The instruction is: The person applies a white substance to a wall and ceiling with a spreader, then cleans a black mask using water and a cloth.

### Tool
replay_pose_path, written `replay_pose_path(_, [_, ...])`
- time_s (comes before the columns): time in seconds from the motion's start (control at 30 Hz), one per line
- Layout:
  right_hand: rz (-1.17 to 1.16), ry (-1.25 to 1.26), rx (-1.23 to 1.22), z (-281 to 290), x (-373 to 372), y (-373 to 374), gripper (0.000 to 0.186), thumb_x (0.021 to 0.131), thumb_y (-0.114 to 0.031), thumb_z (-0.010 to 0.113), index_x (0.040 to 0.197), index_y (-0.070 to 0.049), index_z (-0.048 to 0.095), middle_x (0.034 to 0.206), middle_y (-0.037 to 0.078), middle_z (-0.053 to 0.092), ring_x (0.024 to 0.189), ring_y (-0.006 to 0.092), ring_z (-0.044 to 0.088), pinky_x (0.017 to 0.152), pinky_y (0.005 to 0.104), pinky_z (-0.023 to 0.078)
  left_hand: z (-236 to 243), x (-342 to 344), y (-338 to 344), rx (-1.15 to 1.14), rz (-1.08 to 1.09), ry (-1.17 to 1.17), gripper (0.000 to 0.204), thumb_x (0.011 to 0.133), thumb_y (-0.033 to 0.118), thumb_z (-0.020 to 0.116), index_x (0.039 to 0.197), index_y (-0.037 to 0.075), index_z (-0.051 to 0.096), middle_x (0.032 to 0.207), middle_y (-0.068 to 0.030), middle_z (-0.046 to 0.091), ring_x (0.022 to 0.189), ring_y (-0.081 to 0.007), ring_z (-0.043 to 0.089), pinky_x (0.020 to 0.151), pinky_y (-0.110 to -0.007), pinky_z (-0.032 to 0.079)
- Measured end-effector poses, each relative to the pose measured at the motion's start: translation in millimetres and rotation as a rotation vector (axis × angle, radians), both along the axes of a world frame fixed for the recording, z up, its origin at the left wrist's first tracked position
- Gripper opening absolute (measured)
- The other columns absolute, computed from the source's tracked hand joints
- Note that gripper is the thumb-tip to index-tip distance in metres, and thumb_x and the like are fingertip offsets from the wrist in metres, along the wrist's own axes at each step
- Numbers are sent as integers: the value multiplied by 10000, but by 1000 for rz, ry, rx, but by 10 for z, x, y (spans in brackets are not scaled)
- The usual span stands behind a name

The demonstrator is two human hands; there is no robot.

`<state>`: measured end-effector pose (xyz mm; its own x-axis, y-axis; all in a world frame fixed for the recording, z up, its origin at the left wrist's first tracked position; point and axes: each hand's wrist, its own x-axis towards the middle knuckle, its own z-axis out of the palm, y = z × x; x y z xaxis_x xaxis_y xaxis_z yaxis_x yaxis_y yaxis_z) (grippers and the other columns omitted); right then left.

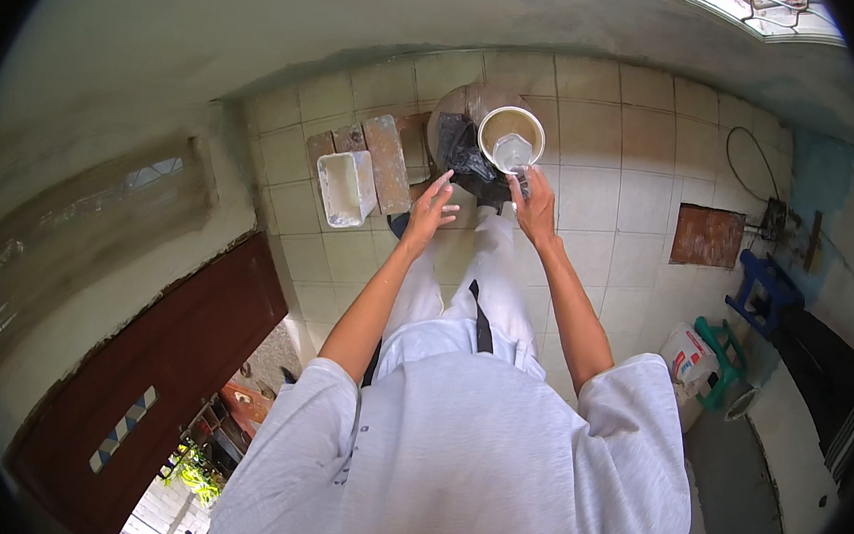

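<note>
My right hand [534, 203] reaches to the near edge of a round white bucket [485, 129]. Its fingers close around a clear plastic cup [512, 152], which overlaps the bucket's opening; how deep it sits inside I cannot tell. My left hand [427, 214] hangs in the air left of the bucket, fingers apart and nothing in them. A crumpled black plastic bag [459, 141] lies against the bucket's left side. Further left rests a rectangular white tub [345, 188], smeared with pale residue.
Worn reddish-brown blocks [387, 163] lie beside the tub on the tiled floor [590, 200]. At right are a blue stool [772, 286], a green plastic item [726, 361], a white sack [689, 356] and a brown square panel [707, 237]. A dark wooden door [163, 377] stands at left.
</note>
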<state>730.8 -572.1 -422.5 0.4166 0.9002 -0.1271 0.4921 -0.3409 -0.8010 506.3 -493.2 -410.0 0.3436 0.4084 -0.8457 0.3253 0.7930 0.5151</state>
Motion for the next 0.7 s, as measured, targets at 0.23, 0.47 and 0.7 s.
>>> replay_pose_path(0.23, [54,43,55,827,-530,220,193,938,-68,665,1078,59,627,1014,235,645,898,432,642,773,451,516,203,-808,-64,43,131,-10,568,1046,452,516,1557,231,409,1527,-136,434,1156,-252,630,988,-382,510])
replay_pose_path(0.47, [259,68,128,1081,-1577,470,178,905,-66,696,1041,23,624,971,196,609,879,400,619,763,452,496,2,-2052,-265,71,323,-9,555,1027,475,531,1476,149,500,1375,-78,591,1106,-226,652,917,-360,531])
replay_pose_path(0.7, [350,-61,40,977,-2712,609,247,897,-137,725,1056,26,628,1024,205,620,929,416,625,796,471,510,-223,-3191,-230,30,410,39,482,1029,456,534,1385,133,567,1312,-73,630,1084,-203,651,917,-349,531])
